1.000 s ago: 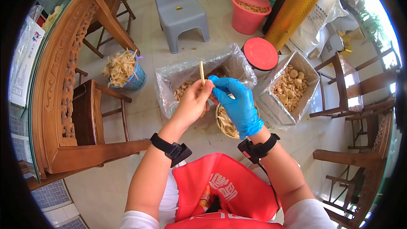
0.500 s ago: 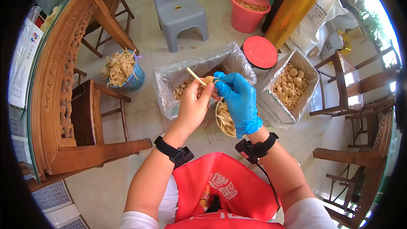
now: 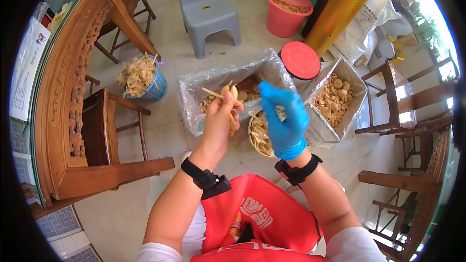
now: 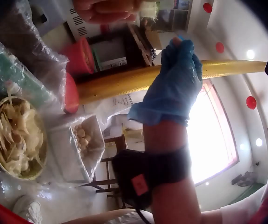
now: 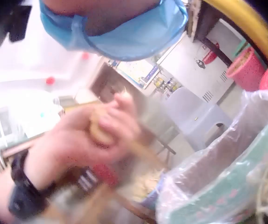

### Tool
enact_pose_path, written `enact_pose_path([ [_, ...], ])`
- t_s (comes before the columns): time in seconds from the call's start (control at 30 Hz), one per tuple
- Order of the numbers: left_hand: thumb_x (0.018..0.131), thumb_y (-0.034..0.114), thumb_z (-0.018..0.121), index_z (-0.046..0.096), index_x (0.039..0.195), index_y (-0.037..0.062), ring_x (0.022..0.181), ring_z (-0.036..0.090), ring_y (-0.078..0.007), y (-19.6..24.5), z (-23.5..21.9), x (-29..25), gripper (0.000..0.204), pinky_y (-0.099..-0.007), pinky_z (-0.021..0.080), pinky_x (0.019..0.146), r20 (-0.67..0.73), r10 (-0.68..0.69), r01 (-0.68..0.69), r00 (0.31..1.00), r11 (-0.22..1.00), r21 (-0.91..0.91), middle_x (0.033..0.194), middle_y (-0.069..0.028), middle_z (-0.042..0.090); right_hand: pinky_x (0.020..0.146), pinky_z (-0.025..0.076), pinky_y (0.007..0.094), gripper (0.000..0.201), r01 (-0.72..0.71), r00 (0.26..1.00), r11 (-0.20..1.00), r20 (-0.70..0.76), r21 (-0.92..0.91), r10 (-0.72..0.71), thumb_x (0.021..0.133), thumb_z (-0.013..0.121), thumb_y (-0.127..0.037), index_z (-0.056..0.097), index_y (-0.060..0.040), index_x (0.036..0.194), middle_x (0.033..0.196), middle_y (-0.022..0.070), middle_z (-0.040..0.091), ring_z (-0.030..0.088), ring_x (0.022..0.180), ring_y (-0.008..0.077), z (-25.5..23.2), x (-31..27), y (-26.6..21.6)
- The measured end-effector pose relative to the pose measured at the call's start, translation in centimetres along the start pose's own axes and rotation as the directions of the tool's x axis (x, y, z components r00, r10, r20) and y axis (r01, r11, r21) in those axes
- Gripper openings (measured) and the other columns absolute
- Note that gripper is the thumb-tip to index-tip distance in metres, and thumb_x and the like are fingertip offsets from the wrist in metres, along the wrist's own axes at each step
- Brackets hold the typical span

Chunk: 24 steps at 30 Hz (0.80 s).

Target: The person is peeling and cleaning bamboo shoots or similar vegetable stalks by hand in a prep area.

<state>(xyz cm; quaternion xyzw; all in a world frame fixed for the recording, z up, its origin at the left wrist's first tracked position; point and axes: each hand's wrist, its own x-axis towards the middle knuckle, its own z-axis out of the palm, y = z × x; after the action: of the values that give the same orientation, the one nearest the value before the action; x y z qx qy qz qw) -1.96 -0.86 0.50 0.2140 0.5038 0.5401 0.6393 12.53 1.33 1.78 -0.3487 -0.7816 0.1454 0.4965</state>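
In the head view, the bare left hand gripped a thin, pale, straight stick and a few smooth, tan, tapering pieces, thumb pressed over them. The right hand, in a wrinkled blue glove, was apart from it, its fingers blurred; whether they pinched anything could not be told. That hand covered part of a round basket of curling, papery peelings. The left hand blocked part of a box lined with crinkled clear plastic, where similar lumps lay. To the right, a second lined box held knobbly, cream-coloured chunks, with a flat red lid just beyond. A blue bucket heaped with dry strips stood on the left, near carved wooden furniture; a moulded grey plastic chair stood ahead, well apart from a pink tub beside a dimpled golden column.

In the left wrist view, the gloved fingers were bunched together in front of the column and a bright window. A fibrous pale end showed at the top edge.

In the right wrist view, the left hand's blurred fingers curled round a yellowish piece; the blue glove's loose cuff hung above.
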Motion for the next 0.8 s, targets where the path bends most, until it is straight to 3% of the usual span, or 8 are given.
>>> enact_pose_path([
  [0.07, 0.095, 0.039, 0.05, 0.054, 0.098, 0.0095, 0.06, 0.043, -0.0041, 0.1, -0.3, 0.2, 0.03, -0.0187, 0.038, 0.047, -0.042, 0.096, -0.093, 0.994, 0.993, 0.066, 0.078, 0.0005, 0.057, 0.076, 0.049, 0.0286, 0.028, -0.23, 0.906, 0.882, -0.242, 0.411, 0.349, 0.079, 0.066, 0.005, 0.062, -0.0041, 0.105, 0.103, 0.012, 0.064, 0.062, 0.084, 0.0176, 0.6, 0.9, 0.8],
  [0.13, 0.095, 0.038, 0.051, 0.055, 0.101, 0.0087, 0.061, 0.045, -0.0044, 0.2, -0.2, 0.1, 0.03, -0.0194, 0.038, 0.049, 0.009, 0.111, -0.111, 0.994, 0.987, 0.116, 0.08, -0.0001, 0.059, 0.081, 0.049, 0.031, 0.037, -0.266, 0.905, 0.914, -0.246, 0.307, 0.347, 0.079, 0.065, 0.004, 0.06, -0.0041, 0.115, 0.109, 0.0124, 0.063, 0.063, 0.09, 0.0221, 1.0, 1.1, 2.4],
  [0.2, 0.095, 0.04, 0.051, 0.055, 0.105, 0.0084, 0.064, 0.046, -0.0041, 0.3, 0.6, -0.3, 0.034, -0.0199, 0.039, 0.052, 0.081, 0.172, -0.186, 0.982, 0.957, 0.222, 0.081, -0.0015, 0.06, 0.085, 0.048, 0.0338, 0.041, -0.291, 0.956, 0.927, 0.023, 0.236, 0.294, 0.081, 0.064, 0.002, 0.057, -0.0034, 0.121, 0.112, 0.0142, 0.062, 0.062, 0.098, 0.0266, 1.6, 0.9, 3.1],
  [0.27, 0.095, 0.04, 0.051, 0.055, 0.109, 0.0082, 0.065, 0.047, -0.0049, 0.1, 0.6, -0.2, 0.035, -0.0205, 0.04, 0.052, 0.13, 0.177, -0.204, 0.976, 0.949, 0.241, 0.084, -0.0026, 0.061, 0.087, 0.047, 0.0353, 0.037, -0.264, 0.964, 0.953, 0.051, 0.146, 0.26, 0.084, 0.063, -0.004, 0.057, -0.0016, 0.121, 0.111, 0.0155, 0.063, 0.061, 0.101, 0.0303, 1.7, -0.3, 4.1],
  [0.33, 0.095, 0.039, 0.05, 0.055, 0.111, 0.0081, 0.065, 0.049, -0.0065, -0.1, 0.6, -0.2, 0.035, -0.0207, 0.04, 0.055, 0.121, 0.169, -0.195, 0.978, 0.951, 0.24, 0.084, -0.0023, 0.06, 0.087, 0.047, 0.0347, 0.034, -0.553, 0.816, 0.773, 0.391, 0.311, 0.426, 0.087, 0.062, -0.011, 0.058, -0.0015, 0.12, 0.113, 0.0168, 0.062, 0.061, 0.102, 0.0308, 0.6, 0.3, 2.8],
  [0.5, 0.097, 0.029, 0.049, 0.055, 0.111, 0.0061, 0.062, 0.051, -0.0063, -0.9, 0.6, 0.1, 0.027, -0.02, 0.04, 0.054, 0.109, 0.21, -0.23, 0.972, 0.948, 0.219, 0.085, -0.0012, 0.06, 0.072, 0.049, 0.0328, 0.023, -0.525, 0.821, 0.829, 0.374, 0.193, 0.432, 0.091, 0.059, -0.02, 0.06, 0.0018, 0.099, 0.092, 0.0115, 0.063, 0.061, 0.079, 0.0216, 0.4, 0.8, 1.7],
  [0.57, 0.098, 0.027, 0.048, 0.054, 0.111, 0.0057, 0.063, 0.051, -0.0062, -1.0, 0.6, 0.2, 0.026, -0.0201, 0.04, 0.054, 0.155, 0.179, -0.21, 0.972, 0.954, 0.214, 0.086, -0.001, 0.06, 0.065, 0.047, 0.0317, 0.021, -0.587, 0.797, 0.72, 0.416, 0.369, 0.437, 0.091, 0.059, -0.02, 0.057, 0.0011, 0.09, 0.082, 0.0077, 0.058, 0.055, 0.07, 0.0156, 0.3, 0.8, 1.6],
  [0.8, 0.095, 0.024, 0.053, 0.053, 0.106, 0.0035, 0.065, 0.057, -0.0136, -1.7, 1.5, 0.1, 0.023, -0.0288, 0.044, 0.056, 0.141, 0.529, -0.53, 0.837, 0.72, 0.448, 0.077, -0.0043, 0.06, 0.072, 0.044, 0.0266, 0.022, -0.687, 0.726, 0.542, 0.448, 0.484, 0.521, 0.092, 0.054, -0.021, 0.058, 0.0003, 0.091, 0.084, 0.0037, 0.057, 0.052, 0.079, 0.0095, 0.6, 0.6, 1.6],
])
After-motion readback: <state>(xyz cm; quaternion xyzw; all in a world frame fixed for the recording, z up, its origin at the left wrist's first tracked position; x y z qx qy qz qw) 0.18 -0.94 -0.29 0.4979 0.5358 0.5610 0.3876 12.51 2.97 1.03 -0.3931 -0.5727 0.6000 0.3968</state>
